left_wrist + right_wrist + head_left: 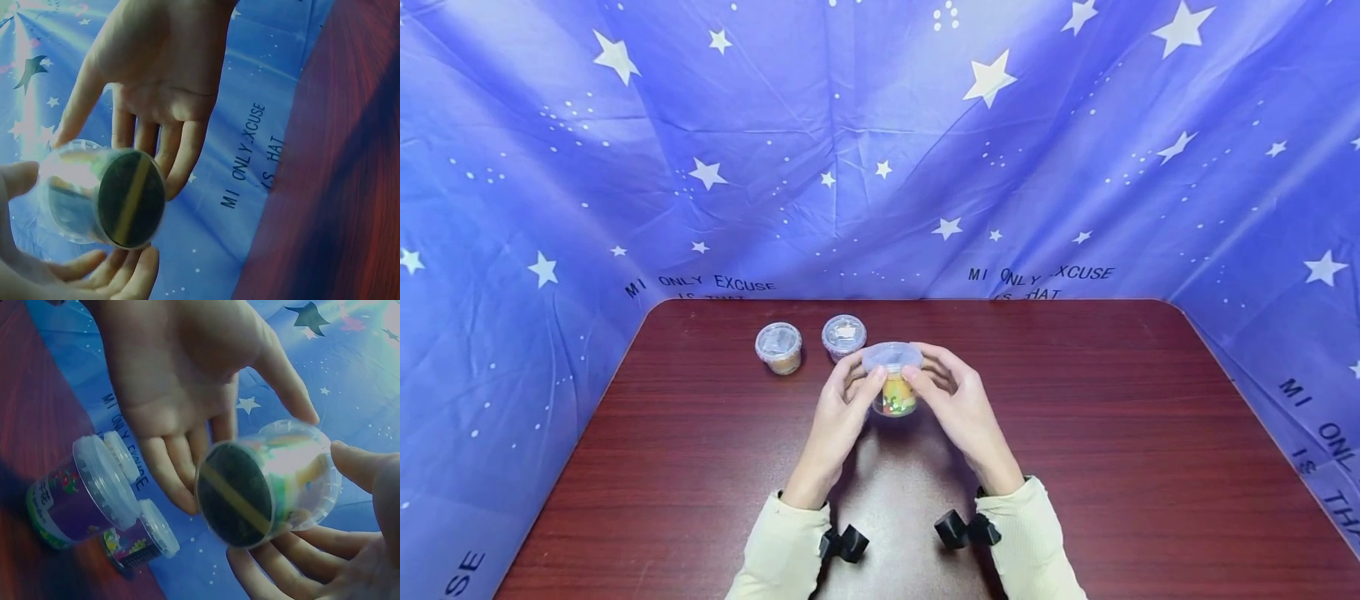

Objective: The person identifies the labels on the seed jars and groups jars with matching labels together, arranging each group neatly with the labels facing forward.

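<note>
Your left hand [844,410] at eight o'clock and right hand [958,403] at four grip the tub [897,393] between thumbs and part-curled fingers.

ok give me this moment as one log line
left hand: grips tub | right hand: grips same tub | tub: off table, lid on | head view: two more lidded tubs on table
</note>
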Demonstrator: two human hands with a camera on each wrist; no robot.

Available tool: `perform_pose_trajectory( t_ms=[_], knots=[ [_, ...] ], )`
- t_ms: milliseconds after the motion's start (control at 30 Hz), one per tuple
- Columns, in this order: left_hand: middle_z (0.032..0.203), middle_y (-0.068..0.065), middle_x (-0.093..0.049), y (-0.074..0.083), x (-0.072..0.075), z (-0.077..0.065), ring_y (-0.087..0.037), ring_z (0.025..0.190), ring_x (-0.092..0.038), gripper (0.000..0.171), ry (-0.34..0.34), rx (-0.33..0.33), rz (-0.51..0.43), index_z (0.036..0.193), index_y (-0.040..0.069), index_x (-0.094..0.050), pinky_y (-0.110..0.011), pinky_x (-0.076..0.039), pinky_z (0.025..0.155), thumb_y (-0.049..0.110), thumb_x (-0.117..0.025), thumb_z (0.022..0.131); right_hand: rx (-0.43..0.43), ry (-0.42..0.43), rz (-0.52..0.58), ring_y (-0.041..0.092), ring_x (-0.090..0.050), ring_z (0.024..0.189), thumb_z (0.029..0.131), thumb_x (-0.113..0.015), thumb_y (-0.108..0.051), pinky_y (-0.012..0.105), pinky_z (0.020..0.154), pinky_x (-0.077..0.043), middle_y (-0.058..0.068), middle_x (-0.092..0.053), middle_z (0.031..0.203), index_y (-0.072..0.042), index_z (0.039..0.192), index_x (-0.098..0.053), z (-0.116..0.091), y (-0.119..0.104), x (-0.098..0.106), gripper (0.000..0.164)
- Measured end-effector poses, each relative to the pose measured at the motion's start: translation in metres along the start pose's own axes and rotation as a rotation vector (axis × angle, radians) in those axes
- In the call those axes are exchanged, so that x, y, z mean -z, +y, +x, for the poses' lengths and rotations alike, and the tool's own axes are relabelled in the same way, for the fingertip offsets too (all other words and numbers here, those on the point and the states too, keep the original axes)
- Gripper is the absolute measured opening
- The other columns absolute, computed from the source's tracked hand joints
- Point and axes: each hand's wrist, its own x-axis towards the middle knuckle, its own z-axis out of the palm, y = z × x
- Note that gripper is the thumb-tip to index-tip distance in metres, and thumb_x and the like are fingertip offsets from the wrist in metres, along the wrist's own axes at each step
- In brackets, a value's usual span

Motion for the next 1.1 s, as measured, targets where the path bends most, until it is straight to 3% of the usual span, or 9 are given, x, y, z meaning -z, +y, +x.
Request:
perform_pose_trajectory(
  t_ms=[167, 367, 600, 833, 967, 1100],
  knots=[
    [0.124, -0.017, -0.061, -0.001, -0.003, 0.001, -0.014, 0.106, -0.062, 0.046, 0.055, 0.003, 0.023, 0.136, 0.001, -0.05, -0.028, -0.05, 0.091, 0.02, -0.064, 0.097, 0.025, 0.056, 0.004, 0.018, -0.063, 0.106, 0.091, -0.073, -0.018, 0.028, 0.092, -0.052, 0.01, -0.067, 0.12, -0.01, 0.129, -0.06, 0.002, 0.0, -0.005, 0.04],
    [0.122, -0.018, -0.063, -0.001, -0.004, 0.001, -0.014, 0.105, -0.062, 0.044, 0.053, -0.018, 0.014, 0.135, 0.0, -0.051, -0.024, -0.051, 0.089, 0.018, -0.064, 0.097, 0.035, 0.061, 0.005, 0.019, -0.063, 0.105, 0.091, -0.073, -0.016, 0.029, 0.086, -0.055, 0.01, -0.066, 0.118, -0.01, 0.127, -0.059, 0.0, 0.001, -0.007, 0.039],
    [0.121, -0.017, -0.065, 0.001, 0.0, -0.001, -0.012, 0.104, -0.063, 0.039, -0.007, 0.0, 0.01, 0.132, -0.001, -0.055, -0.025, -0.05, 0.092, 0.021, -0.058, 0.099, 0.05, -0.016, -0.011, 0.014, -0.063, 0.105, 0.1, -0.061, -0.02, 0.023, 0.09, -0.051, 0.012, -0.064, 0.121, -0.008, 0.132, -0.057, -0.001, 0.0, 0.001, 0.035],
    [0.117, -0.016, -0.067, 0.001, 0.003, -0.001, -0.013, 0.099, -0.065, 0.041, -0.065, 0.002, -0.003, 0.133, -0.002, -0.055, -0.028, -0.051, 0.09, 0.024, -0.056, 0.101, 0.049, -0.124, -0.007, 0.011, -0.062, 0.111, 0.104, -0.052, -0.024, 0.027, 0.094, -0.053, 0.014, -0.062, 0.131, -0.008, 0.142, -0.05, -0.003, 0.0, 0.009, 0.041],
    [0.115, -0.015, -0.067, 0.001, 0.004, -0.001, -0.013, 0.098, -0.063, 0.041, -0.059, 0.009, 0.029, 0.132, -0.001, -0.056, -0.029, -0.049, 0.09, 0.026, -0.055, 0.101, 0.06, -0.106, 0.0, 0.013, -0.063, 0.11, 0.102, -0.056, -0.021, 0.026, 0.093, -0.053, 0.015, -0.064, 0.127, -0.007, 0.138, -0.054, -0.003, 0.0, 0.01, 0.039],
    [0.119, -0.012, -0.065, 0.0, 0.001, -0.001, -0.014, 0.104, -0.06, 0.041, -0.011, 0.011, 0.113, 0.135, 0.005, -0.056, -0.031, -0.047, 0.092, 0.03, -0.054, 0.102, 0.055, -0.037, -0.017, 0.015, -0.063, 0.109, 0.098, -0.065, -0.02, 0.024, 0.094, -0.051, 0.013, -0.067, 0.122, -0.009, 0.133, -0.059, -0.003, 0.002, 0.009, 0.038]
  ],
)
